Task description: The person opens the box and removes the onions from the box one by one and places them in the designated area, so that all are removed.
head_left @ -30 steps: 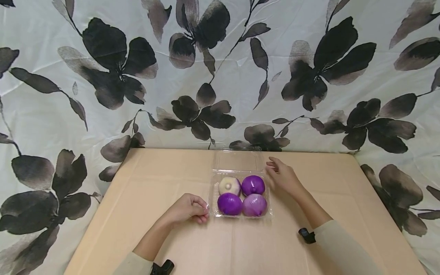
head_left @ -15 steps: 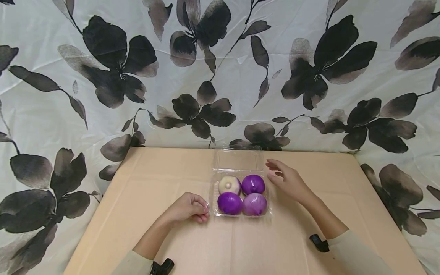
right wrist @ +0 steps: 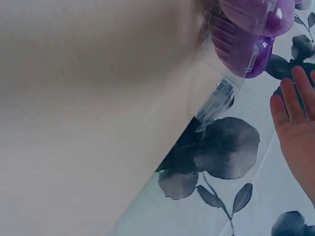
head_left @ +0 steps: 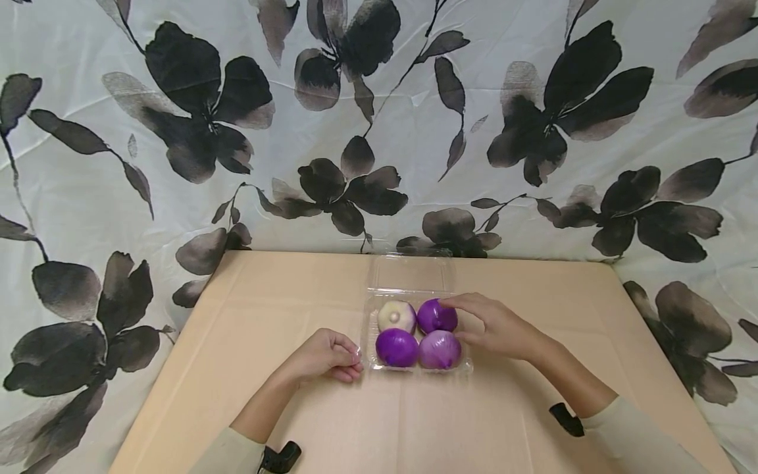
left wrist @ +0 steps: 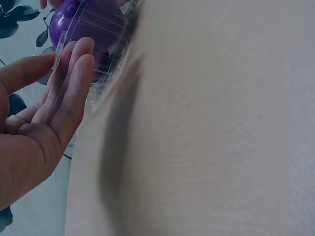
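A clear plastic clamshell box [head_left: 368, 359] sits at mid-table, its lid [head_left: 408, 273] folded back behind it. Packed in it are several peeled red onions: a pale one [head_left: 395, 317] back left, a dark purple onion [head_left: 435, 315] back right, another [head_left: 397, 347] front left and a lighter one [head_left: 439, 350] front right. With thumb and fingers my left hand [head_left: 328, 355] pinches the box's left rim, a clear edge [left wrist: 60, 48] in the left wrist view. My right hand [head_left: 500, 326] hovers over the right side with fingers extended, fingertips right at the back right onion.
The tan table [head_left: 284, 289] has its back edge just behind the lid. A white cloth with dark printed flowers [head_left: 201, 125] hangs behind and spreads along both sides. Black wrist cameras [head_left: 281, 456] sit at both cuffs.
My right hand has moved from beside the lid toward me and then left, over the box's right side by the onions. The left hand keeps its pinch on the rim.
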The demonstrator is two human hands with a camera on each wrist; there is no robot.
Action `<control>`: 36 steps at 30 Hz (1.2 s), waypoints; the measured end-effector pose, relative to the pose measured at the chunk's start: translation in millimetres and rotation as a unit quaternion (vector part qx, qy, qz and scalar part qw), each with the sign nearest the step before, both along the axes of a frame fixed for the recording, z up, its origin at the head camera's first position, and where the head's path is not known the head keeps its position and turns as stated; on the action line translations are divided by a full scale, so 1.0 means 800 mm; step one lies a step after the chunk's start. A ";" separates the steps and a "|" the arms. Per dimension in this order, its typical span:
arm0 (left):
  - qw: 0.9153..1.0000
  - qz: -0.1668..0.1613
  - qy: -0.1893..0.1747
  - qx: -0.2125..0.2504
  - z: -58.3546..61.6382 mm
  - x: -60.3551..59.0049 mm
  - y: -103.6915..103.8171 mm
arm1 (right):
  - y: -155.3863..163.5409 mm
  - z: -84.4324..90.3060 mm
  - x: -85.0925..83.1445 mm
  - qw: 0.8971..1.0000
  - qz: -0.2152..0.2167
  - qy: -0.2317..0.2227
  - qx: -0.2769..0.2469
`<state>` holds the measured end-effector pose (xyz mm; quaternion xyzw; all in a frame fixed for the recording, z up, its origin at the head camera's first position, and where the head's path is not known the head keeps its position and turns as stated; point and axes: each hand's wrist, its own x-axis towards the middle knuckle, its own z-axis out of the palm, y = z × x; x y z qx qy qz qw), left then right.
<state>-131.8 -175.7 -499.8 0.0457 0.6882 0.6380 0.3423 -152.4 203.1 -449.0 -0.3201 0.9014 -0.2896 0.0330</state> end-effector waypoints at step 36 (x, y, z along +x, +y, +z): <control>1.000 0.004 0.012 -0.013 0.004 -0.007 0.012 | -0.027 0.001 -0.010 0.963 0.176 0.062 0.194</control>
